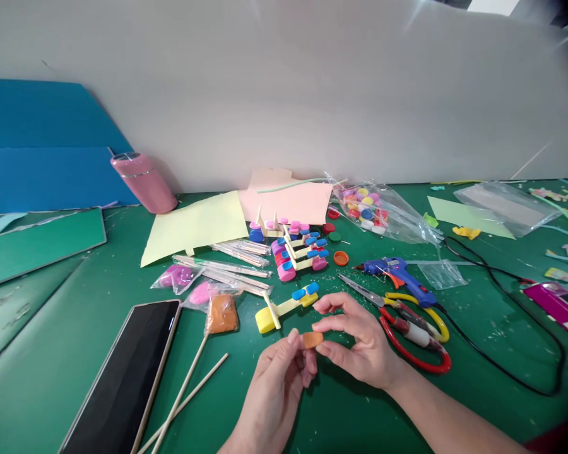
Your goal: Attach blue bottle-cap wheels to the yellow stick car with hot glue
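A small flattened piece of orange modelling clay [313,340] is pinched by my left hand [279,378] between thumb and fingers. My right hand [357,337] has its thumb and index finger at the clay's right end, with the other fingers raised. Just beyond my hands lies a small yellow model car [267,320] with a stick frame and blue pieces. Behind it stand several similar stick models [293,258] in pink, purple and blue. To the left is a plastic packet of orange clay [222,313].
A phone [123,378] and two crossed wooden sticks [184,400] lie left. Scissors [414,328], pliers [366,292] and a corded blue glue gun [400,272] lie right. Farther back are a pink tumbler [144,183], paper sheets [196,224] and a bag of coloured caps [366,205].
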A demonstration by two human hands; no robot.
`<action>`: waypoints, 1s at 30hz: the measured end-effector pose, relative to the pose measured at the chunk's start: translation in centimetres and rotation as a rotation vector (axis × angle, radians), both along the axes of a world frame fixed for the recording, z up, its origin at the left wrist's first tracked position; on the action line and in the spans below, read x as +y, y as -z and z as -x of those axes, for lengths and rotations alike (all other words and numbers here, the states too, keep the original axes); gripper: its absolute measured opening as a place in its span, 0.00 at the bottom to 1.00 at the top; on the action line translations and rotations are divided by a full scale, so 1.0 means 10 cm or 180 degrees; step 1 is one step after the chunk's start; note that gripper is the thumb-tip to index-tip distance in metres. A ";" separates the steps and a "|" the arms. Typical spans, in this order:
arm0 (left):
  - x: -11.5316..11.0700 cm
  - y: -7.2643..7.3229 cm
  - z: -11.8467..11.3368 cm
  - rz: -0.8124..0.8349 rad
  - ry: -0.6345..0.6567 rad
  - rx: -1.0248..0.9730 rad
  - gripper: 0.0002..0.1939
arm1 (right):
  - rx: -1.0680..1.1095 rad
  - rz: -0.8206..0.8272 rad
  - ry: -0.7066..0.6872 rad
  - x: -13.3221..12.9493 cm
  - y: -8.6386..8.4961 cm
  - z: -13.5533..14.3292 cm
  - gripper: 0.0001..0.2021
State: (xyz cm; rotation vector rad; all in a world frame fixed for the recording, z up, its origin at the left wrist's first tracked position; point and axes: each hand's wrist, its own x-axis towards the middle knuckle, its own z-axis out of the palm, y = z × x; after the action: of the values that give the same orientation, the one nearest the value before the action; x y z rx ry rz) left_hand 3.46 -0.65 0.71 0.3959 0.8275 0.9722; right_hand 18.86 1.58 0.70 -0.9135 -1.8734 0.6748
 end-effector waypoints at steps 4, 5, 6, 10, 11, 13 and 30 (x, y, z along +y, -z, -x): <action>0.00 0.04 0.02 -0.0128 0.0008 0.0195 0.11 | -0.0086 0.0000 -0.0113 0.00 0.00 -0.02 0.12; 0.00 0.05 0.02 -0.0123 -0.0007 0.0216 0.10 | -0.0107 -0.0003 -0.0145 0.00 0.01 -0.02 0.15; 0.00 0.06 0.02 -0.0117 -0.0008 0.0243 0.10 | -0.0137 -0.0013 -0.0169 0.00 0.01 -0.02 0.17; 0.00 0.07 0.02 -0.0226 0.0109 0.0495 0.10 | -0.0329 -0.0088 -0.0182 0.01 0.04 -0.01 0.15; -0.01 0.06 0.02 -0.0249 0.0140 0.0508 0.10 | -0.0360 -0.0099 -0.0175 0.01 0.04 -0.01 0.13; -0.01 0.05 0.02 -0.0184 0.0140 0.0343 0.11 | -0.0390 -0.0087 -0.0160 0.01 0.01 0.00 0.11; -0.01 0.01 0.03 0.0133 -0.0050 -0.0592 0.09 | -0.0158 -0.0216 0.0104 0.00 -0.08 0.21 0.09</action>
State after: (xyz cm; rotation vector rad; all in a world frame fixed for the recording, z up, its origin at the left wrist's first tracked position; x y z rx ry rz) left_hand 3.18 -0.76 0.60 0.2588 0.6816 0.9887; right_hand 16.77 1.53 1.46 -0.9226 -1.9092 0.5700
